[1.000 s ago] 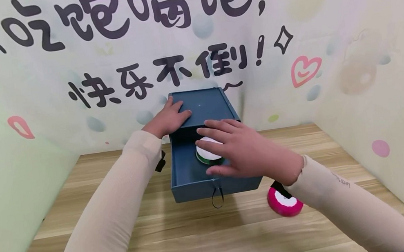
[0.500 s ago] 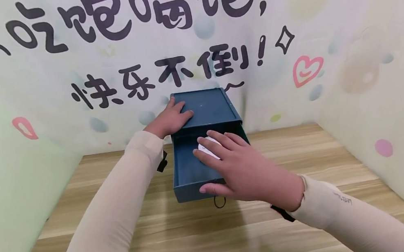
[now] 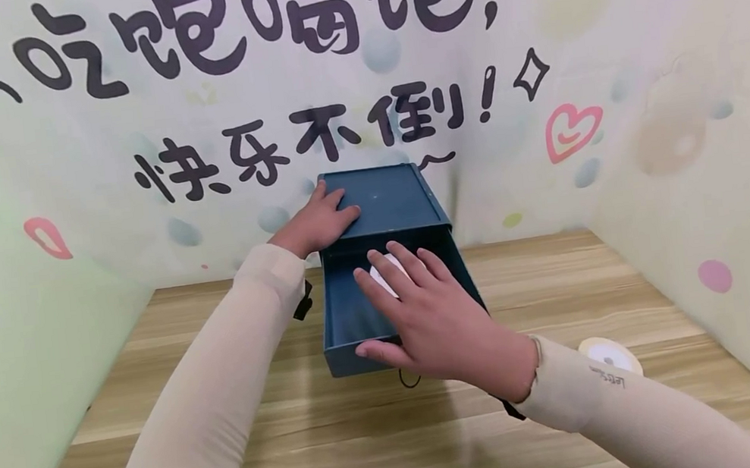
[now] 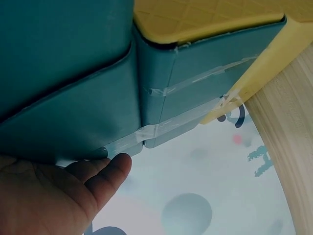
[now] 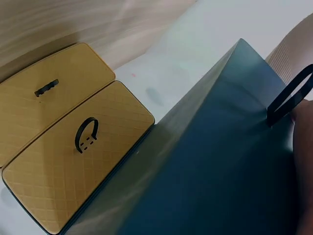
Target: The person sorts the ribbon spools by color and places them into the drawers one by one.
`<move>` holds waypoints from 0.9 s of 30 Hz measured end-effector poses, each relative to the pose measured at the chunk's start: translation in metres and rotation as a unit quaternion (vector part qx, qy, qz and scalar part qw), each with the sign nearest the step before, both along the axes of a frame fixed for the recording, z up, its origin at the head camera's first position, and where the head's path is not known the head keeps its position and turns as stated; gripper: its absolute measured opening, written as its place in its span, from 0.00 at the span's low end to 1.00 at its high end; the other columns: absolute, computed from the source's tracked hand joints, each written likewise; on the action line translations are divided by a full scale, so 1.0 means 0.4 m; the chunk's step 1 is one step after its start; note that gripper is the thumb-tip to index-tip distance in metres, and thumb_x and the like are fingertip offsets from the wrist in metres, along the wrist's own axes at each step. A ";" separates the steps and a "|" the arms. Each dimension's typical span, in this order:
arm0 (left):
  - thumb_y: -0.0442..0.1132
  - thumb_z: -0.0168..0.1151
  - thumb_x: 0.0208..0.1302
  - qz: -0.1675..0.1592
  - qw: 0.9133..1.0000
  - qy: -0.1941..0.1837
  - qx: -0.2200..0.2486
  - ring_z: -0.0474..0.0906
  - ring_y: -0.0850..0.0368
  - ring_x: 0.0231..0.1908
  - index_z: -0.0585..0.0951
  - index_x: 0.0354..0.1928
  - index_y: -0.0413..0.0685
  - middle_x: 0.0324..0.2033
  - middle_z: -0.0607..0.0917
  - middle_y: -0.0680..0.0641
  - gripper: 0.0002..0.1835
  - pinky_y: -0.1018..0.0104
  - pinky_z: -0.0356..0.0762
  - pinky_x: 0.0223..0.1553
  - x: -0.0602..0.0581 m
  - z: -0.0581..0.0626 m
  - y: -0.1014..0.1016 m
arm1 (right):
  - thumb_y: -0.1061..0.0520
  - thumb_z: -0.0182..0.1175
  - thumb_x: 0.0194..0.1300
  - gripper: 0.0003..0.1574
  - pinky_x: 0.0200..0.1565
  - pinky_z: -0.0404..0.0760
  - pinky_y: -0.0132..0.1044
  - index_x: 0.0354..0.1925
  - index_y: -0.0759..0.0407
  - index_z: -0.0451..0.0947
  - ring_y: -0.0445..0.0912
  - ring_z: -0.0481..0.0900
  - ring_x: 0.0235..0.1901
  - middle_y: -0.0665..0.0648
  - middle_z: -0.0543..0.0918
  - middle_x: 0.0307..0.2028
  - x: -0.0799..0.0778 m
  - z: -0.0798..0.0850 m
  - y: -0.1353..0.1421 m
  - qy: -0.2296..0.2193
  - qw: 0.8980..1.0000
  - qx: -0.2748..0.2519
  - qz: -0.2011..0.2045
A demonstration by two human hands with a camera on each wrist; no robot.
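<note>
A blue drawer cabinet (image 3: 371, 200) stands against the back wall, its top drawer (image 3: 357, 359) pulled out. My left hand (image 3: 319, 224) rests on the cabinet's top left, fingers spread. In the left wrist view, the left hand (image 4: 54, 200) lies along the teal cabinet. Over the drawer's front right stretches my right hand (image 3: 439, 319), fingers straight and thumb by the front rim. A roll with a white face (image 3: 383, 283) lies in the drawer, partly covered by these fingers. A black loop handle (image 5: 288, 98) hangs on the drawer front, beside the right hand (image 5: 307, 147).
Lower yellow drawer fronts (image 5: 78, 161) carry black loop handles. A cream roll (image 3: 610, 356) lies on the wooden table (image 3: 344, 458), partly behind my right forearm. The printed wall (image 3: 223, 227) stands close behind the cabinet.
My right hand has shifted down and slightly left, from above the roll to the drawer's front rim. The pink roll is now out of sight and a cream roll shows. The left hand stays put.
</note>
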State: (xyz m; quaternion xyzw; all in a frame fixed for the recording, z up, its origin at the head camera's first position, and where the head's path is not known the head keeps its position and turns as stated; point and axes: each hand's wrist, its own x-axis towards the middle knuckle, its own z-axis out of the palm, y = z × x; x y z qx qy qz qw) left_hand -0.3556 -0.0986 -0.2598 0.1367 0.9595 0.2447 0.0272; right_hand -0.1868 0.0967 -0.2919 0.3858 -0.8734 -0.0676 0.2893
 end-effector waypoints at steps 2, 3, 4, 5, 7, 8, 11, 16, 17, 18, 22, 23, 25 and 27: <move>0.58 0.40 0.77 -0.002 1.000 0.000 -0.001 0.38 0.45 0.77 0.53 0.79 0.46 0.78 0.36 0.41 0.37 0.49 0.48 0.72 -0.001 0.000 0.000 | 0.23 0.43 0.68 0.50 0.67 0.58 0.59 0.73 0.55 0.65 0.60 0.56 0.72 0.63 0.65 0.71 -0.003 -0.002 -0.003 -0.001 1.000 0.001 -0.010; 0.58 0.40 0.77 -0.003 1.000 -0.001 -0.002 0.38 0.44 0.77 0.52 0.79 0.46 0.78 0.36 0.41 0.37 0.49 0.47 0.72 -0.001 0.000 -0.001 | 0.23 0.42 0.68 0.51 0.67 0.59 0.59 0.73 0.55 0.65 0.61 0.56 0.72 0.63 0.65 0.71 -0.004 -0.002 -0.004 -0.002 1.000 0.001 -0.014; 0.58 0.40 0.77 -0.005 1.000 -0.001 -0.003 0.38 0.44 0.77 0.52 0.79 0.46 0.78 0.36 0.40 0.37 0.49 0.47 0.72 -0.001 0.000 -0.001 | 0.22 0.41 0.68 0.51 0.67 0.58 0.59 0.73 0.54 0.64 0.61 0.56 0.72 0.63 0.64 0.71 -0.005 -0.003 -0.006 -0.003 1.000 0.000 -0.018; 0.58 0.40 0.77 -0.005 1.000 -0.002 -0.004 0.38 0.44 0.77 0.52 0.79 0.45 0.78 0.36 0.40 0.37 0.49 0.47 0.72 -0.001 0.000 -0.002 | 0.21 0.40 0.68 0.52 0.67 0.58 0.59 0.73 0.54 0.64 0.61 0.56 0.72 0.63 0.64 0.72 -0.007 -0.004 -0.007 -0.005 1.000 0.000 -0.022; 0.58 0.40 0.77 -0.006 1.000 -0.003 -0.006 0.37 0.44 0.76 0.52 0.79 0.45 0.78 0.36 0.40 0.37 0.49 0.47 0.72 0.001 0.002 -0.003 | 0.21 0.38 0.68 0.53 0.67 0.58 0.59 0.73 0.54 0.64 0.61 0.55 0.72 0.63 0.63 0.72 -0.010 -0.004 -0.011 -0.008 1.000 0.000 -0.027; 0.58 0.40 0.77 -0.006 1.000 -0.003 -0.007 0.38 0.44 0.76 0.52 0.79 0.45 0.78 0.36 0.40 0.37 0.49 0.47 0.72 0.002 0.003 -0.003 | 0.20 0.38 0.68 0.53 0.67 0.58 0.59 0.73 0.54 0.64 0.61 0.55 0.72 0.62 0.63 0.72 -0.011 -0.004 -0.012 -0.008 1.000 0.000 -0.030; 0.59 0.40 0.77 -0.006 1.000 -0.005 -0.006 0.38 0.44 0.76 0.52 0.79 0.45 0.78 0.36 0.40 0.38 0.49 0.47 0.72 0.004 0.006 -0.004 | 0.20 0.37 0.67 0.54 0.67 0.58 0.59 0.73 0.54 0.64 0.60 0.54 0.72 0.62 0.63 0.72 -0.015 -0.002 -0.015 -0.008 0.999 0.002 -0.035; 0.59 0.40 0.77 -0.008 1.000 -0.009 -0.005 0.37 0.44 0.76 0.52 0.79 0.45 0.78 0.35 0.40 0.38 0.49 0.46 0.72 0.004 0.007 -0.005 | 0.19 0.39 0.66 0.54 0.66 0.58 0.59 0.73 0.54 0.65 0.60 0.55 0.72 0.62 0.63 0.72 -0.018 0.000 -0.018 -0.008 0.999 -0.002 -0.039; 0.59 0.40 0.77 -0.009 1.000 -0.010 -0.005 0.37 0.44 0.77 0.52 0.79 0.45 0.78 0.35 0.40 0.38 0.49 0.46 0.72 0.004 0.007 -0.006 | 0.19 0.39 0.66 0.54 0.66 0.59 0.59 0.72 0.54 0.65 0.60 0.55 0.72 0.62 0.63 0.72 -0.019 0.000 -0.019 -0.007 0.999 -0.004 -0.039; 0.59 0.39 0.77 -0.010 1.000 -0.011 -0.005 0.36 0.44 0.77 0.51 0.79 0.45 0.78 0.35 0.40 0.38 0.49 0.46 0.72 0.003 0.006 -0.007 | 0.19 0.39 0.66 0.54 0.66 0.59 0.59 0.72 0.54 0.66 0.60 0.55 0.72 0.62 0.64 0.72 -0.020 0.000 -0.020 -0.006 0.999 -0.005 -0.039; 0.58 0.40 0.77 -0.016 1.000 -0.012 -0.009 0.36 0.44 0.77 0.51 0.79 0.44 0.78 0.35 0.39 0.38 0.49 0.46 0.72 -0.002 0.004 -0.006 | 0.20 0.39 0.66 0.54 0.66 0.60 0.59 0.72 0.55 0.67 0.60 0.56 0.72 0.63 0.64 0.71 -0.024 -0.002 -0.019 0.005 0.999 -0.008 -0.037; 0.59 0.40 0.77 -0.016 1.000 -0.012 -0.010 0.36 0.44 0.77 0.51 0.79 0.44 0.78 0.35 0.39 0.38 0.49 0.46 0.72 -0.003 0.004 -0.006 | 0.20 0.39 0.66 0.54 0.66 0.60 0.59 0.72 0.55 0.67 0.60 0.56 0.72 0.63 0.64 0.71 -0.026 -0.003 -0.019 0.007 0.999 -0.009 -0.036; 0.59 0.40 0.77 -0.016 1.000 -0.011 -0.011 0.36 0.44 0.76 0.51 0.79 0.44 0.78 0.35 0.39 0.38 0.49 0.46 0.72 -0.003 0.005 -0.005 | 0.20 0.39 0.66 0.54 0.66 0.60 0.59 0.72 0.55 0.67 0.60 0.57 0.72 0.63 0.65 0.71 -0.028 -0.002 -0.018 0.008 0.999 -0.009 -0.036; 0.59 0.40 0.77 -0.016 1.000 -0.010 -0.010 0.36 0.43 0.76 0.51 0.79 0.44 0.78 0.35 0.39 0.38 0.49 0.46 0.72 -0.003 0.006 -0.005 | 0.20 0.39 0.66 0.54 0.66 0.59 0.59 0.72 0.55 0.67 0.60 0.56 0.72 0.63 0.65 0.71 -0.030 0.000 -0.019 0.008 0.999 -0.007 -0.037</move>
